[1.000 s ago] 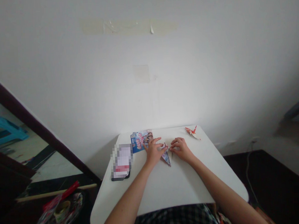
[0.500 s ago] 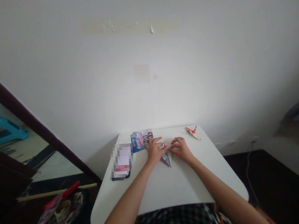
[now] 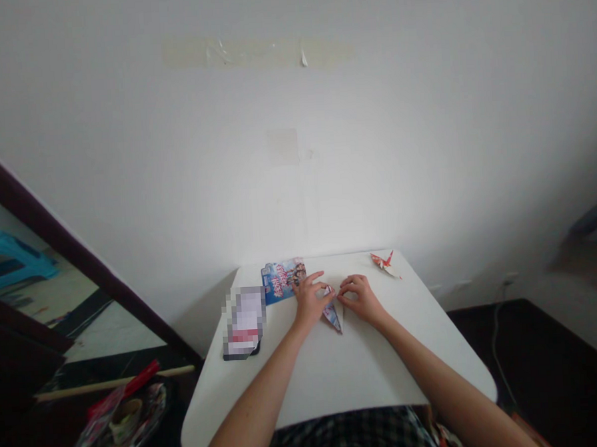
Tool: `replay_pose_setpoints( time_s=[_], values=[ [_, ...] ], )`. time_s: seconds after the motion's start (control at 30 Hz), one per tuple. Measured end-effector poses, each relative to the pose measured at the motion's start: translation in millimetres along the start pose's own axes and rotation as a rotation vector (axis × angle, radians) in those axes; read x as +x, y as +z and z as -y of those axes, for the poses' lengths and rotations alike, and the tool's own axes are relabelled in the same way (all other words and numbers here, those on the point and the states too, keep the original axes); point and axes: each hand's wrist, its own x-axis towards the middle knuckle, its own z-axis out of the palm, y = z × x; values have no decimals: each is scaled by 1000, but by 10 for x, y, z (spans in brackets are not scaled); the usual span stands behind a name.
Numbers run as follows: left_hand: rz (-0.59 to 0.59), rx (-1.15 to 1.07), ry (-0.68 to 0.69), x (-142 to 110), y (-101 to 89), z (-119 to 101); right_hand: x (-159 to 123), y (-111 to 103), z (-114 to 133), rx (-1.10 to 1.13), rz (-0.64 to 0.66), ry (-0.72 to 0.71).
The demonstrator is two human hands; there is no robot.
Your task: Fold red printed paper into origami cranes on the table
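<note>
On the white table [image 3: 356, 374] lies a folded piece of paper [image 3: 333, 317], printed blue and pink on one side and pale on the other, its point toward me. My left hand [image 3: 311, 299] pinches its upper left part between thumb and forefinger, the other fingers spread. From the right, my right hand [image 3: 361, 296] pinches the paper's upper right edge, its thumb and fingertips close to the left thumb. The fingertips partly cover the paper's top. A red-and-white folded paper crane [image 3: 385, 264] rests at the far right of the table.
A blue printed flyer [image 3: 281, 282] lies behind my left hand. A phone [image 3: 244, 323] with a blurred screen is at the table's left edge. On the floor at left stands a bin [image 3: 161, 407] with a lined bag. The wall [image 3: 297, 203] borders the table's far edge.
Both hands stay at the folded paper with only slight finger shifts. My right fingers have curled a little more, and the paper lies in nearly the same place.
</note>
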Motion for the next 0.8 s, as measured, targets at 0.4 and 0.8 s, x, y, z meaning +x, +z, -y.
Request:
replay_pose_setpoints(
  time_s=[0.4, 0.8],
  values=[
    [-61, -70, -9, 25, -20, 33, 8, -6, 42, -2, 33, 10],
    [-120, -87, 43, 56, 40, 147, -1, 19, -11, 7, 5, -10]
  ],
)
